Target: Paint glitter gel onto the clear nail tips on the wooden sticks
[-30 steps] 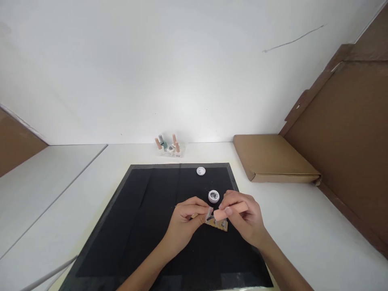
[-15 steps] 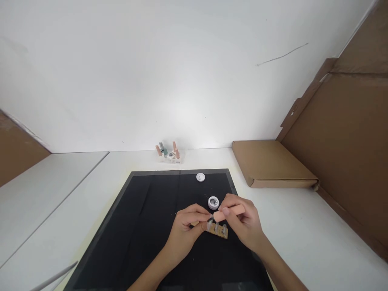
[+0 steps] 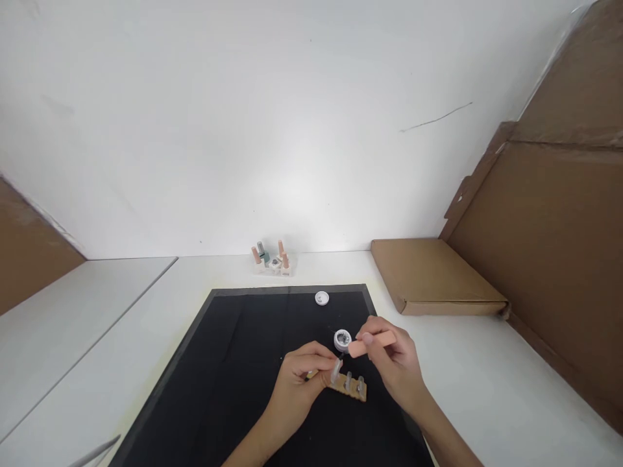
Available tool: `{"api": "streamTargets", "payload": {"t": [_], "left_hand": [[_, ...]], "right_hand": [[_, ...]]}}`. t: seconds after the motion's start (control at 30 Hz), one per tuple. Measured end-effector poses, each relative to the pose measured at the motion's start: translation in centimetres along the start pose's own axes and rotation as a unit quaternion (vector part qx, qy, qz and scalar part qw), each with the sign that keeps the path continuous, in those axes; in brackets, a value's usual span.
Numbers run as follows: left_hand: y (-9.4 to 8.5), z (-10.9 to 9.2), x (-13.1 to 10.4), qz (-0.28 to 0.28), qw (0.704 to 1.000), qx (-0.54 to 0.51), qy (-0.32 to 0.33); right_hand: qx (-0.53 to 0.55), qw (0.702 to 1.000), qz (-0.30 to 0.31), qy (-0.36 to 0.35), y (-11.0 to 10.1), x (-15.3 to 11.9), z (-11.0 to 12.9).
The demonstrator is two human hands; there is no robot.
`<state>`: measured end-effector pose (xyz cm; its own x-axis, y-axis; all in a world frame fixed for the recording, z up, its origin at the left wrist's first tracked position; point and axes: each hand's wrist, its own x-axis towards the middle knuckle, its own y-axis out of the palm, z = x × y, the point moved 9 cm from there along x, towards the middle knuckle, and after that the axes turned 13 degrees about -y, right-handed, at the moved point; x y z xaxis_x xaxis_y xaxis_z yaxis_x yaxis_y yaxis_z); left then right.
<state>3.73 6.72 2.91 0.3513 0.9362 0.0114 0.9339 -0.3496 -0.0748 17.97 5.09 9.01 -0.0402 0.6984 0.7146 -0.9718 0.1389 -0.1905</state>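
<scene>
My right hand (image 3: 395,363) is closed on a peach-coloured cap (image 3: 372,344) with a dark brush tip pointing left and down. That tip is close to a clear nail tip (image 3: 335,370) by the fingers of my left hand (image 3: 302,381). My left hand is closed around the left part of a tan strip (image 3: 354,391), which bears more clear nail tips (image 3: 361,384) upright on its right part. Just behind the hands sits a round white pot (image 3: 342,339) with silvery contents, and farther back lies a white lid (image 3: 322,298).
A black mat (image 3: 233,363) lies under the hands on the white table. Nail polish bottles in a clear holder (image 3: 273,267) stand by the wall. A flat cardboard box (image 3: 438,275) is at the back right, and a grey rod (image 3: 97,450) at the front left.
The peach cap has moved slightly right, away from my left fingers, and its dark brush tip now shows. The whole view has shifted, so things appear lower.
</scene>
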Motion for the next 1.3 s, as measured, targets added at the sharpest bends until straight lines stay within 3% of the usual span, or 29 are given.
{"api": "streamTargets", "payload": {"t": [0.07, 0.27, 0.57, 0.7, 1.3], "left_hand": [[0.0, 0.1, 0.0, 0.0, 1.0, -0.005, -0.004], [0.2, 0.0, -0.1, 0.013, 1.0, -0.01, -0.008], [-0.5, 0.7, 0.1, -0.011, 0.999, -0.044, -0.012], [-1.7, 1.0, 0.5, -0.055, 0.998, -0.024, -0.005], [-4.6, 1.6, 0.6, -0.147, 0.987, 0.061, 0.018]], "right_hand": [[0.008, 1.0, -0.014, 0.001, -0.3, 0.0, -0.1], [0.045, 0.996, 0.068, -0.028, 1.4, -0.2, 0.9], [-0.037, 0.997, -0.059, 0.013, -1.2, 0.5, -0.2], [-0.04, 0.997, -0.061, 0.022, -1.1, 0.5, -0.5], [-0.005, 0.997, -0.064, 0.047, -0.7, -0.5, -3.4]]}}
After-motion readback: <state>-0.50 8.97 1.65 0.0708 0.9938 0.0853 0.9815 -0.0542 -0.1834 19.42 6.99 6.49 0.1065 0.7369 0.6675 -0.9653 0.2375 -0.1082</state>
